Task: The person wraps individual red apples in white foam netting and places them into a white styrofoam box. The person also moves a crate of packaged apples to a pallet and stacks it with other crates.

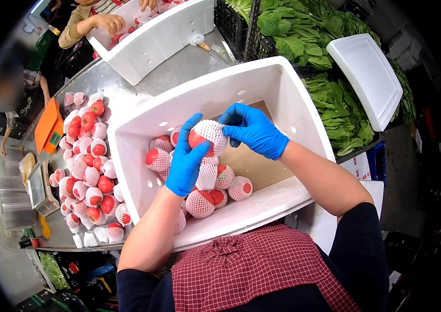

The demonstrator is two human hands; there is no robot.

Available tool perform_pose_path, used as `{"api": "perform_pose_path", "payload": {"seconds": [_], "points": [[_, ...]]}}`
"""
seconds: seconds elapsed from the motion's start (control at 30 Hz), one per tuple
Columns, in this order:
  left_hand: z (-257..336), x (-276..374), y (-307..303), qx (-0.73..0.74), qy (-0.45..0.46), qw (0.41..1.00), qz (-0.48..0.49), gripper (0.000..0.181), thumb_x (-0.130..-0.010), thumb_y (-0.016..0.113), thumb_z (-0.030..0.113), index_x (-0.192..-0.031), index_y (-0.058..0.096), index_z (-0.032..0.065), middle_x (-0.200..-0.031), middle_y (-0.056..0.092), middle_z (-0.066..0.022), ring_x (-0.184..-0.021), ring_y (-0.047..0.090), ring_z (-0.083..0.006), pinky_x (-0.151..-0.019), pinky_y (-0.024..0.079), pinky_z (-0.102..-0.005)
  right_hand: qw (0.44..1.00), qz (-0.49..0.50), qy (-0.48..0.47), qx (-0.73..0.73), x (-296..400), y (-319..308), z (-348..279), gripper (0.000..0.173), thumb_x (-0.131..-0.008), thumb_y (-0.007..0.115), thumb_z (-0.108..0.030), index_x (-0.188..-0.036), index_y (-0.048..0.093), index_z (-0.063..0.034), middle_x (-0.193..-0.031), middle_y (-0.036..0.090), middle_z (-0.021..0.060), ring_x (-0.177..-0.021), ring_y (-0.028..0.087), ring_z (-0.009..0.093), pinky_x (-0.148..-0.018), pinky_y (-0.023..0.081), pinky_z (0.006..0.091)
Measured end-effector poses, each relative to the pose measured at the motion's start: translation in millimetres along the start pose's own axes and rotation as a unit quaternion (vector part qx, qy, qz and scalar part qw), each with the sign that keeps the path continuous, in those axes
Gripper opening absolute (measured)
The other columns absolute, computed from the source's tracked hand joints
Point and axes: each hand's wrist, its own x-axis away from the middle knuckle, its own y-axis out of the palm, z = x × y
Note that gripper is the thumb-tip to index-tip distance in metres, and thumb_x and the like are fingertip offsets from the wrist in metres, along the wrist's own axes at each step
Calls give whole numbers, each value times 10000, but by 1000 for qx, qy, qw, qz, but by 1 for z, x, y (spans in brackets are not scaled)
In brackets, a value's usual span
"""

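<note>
Over a white foam box [220, 90], my left hand [187, 156], in a blue glove, holds a red tomato [200, 139] partly covered by a white foam net sleeve [213, 132]. My right hand [249, 128], gloved in blue too, pinches the edge of that sleeve between thumb and fingers. Below my hands, several netted tomatoes [200, 204] lie in the left part of the box, and brown cardboard [271, 163] shows on its floor. Left of the box, a large pile of tomatoes [91, 177], many in net sleeves and some bare, rests on the metal table [158, 84].
Another person's hand [110, 24] reaches into a second foam box [158, 43]. Near it lies a knife [212, 50]. Leafy greens [337, 109] fill crates at the right, with a foam lid [368, 78] on them. An orange scale [49, 126] stands at the far left, near another person.
</note>
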Motion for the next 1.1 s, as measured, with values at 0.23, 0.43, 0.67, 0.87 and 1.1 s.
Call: {"api": "perform_pose_path", "payload": {"seconds": [0.23, 0.43, 0.67, 0.87, 1.1], "points": [[5, 4, -2, 188, -40, 981, 26, 606, -841, 581, 331, -1340, 388, 46, -1306, 471, -127, -1201, 472, -265, -1029, 375, -408, 1000, -6, 3, -2, -8, -5, 10, 173, -886, 589, -131, -1026, 549, -37, -859, 587, 59, -702, 563, 113, -641, 482, 248], [9, 2, -5, 235, -42, 970, 45, 537, -856, 589, 307, -1303, 437, 49, -1291, 482, -119, -1194, 476, -262, -1024, 393, -387, 981, 92, -135, 104, -8, 2, 19, 231, -872, 625, -187, -1032, 548, -39, -859, 579, 53, -716, 543, 105, -696, 477, 249], [3, 1, -7, 116, -11, 993, 13, 607, -823, 593, 292, -1342, 391, 51, -1294, 475, -147, -1193, 479, -285, -1015, 398, -414, 977, 65, -117, 167, 6, 20, 2, 404, -767, 751, -307, -1008, 557, -46, -820, 589, 39, -722, 541, 101, -685, 491, 258], [5, 1, -9, 196, -56, 979, 10, 638, -783, 599, 294, -1336, 399, 48, -1291, 483, -147, -1185, 491, -281, -1013, 401, -422, 996, 17, -82, 34, 3, 16, 11, 229, -885, 622, -182, -1047, 577, -25, -888, 597, 35, -742, 559, 82, -655, 492, 225], [1, 0, -7, 215, -70, 974, 29, 568, -848, 522, 348, -1315, 416, 43, -1286, 493, -146, -1184, 498, -276, -1010, 405, -433, 997, 5, -66, 34, 2, 13, 6, 241, -907, 589, -242, -1012, 589, -25, -834, 601, 44, -732, 555, 82, -635, 497, 231]]}}
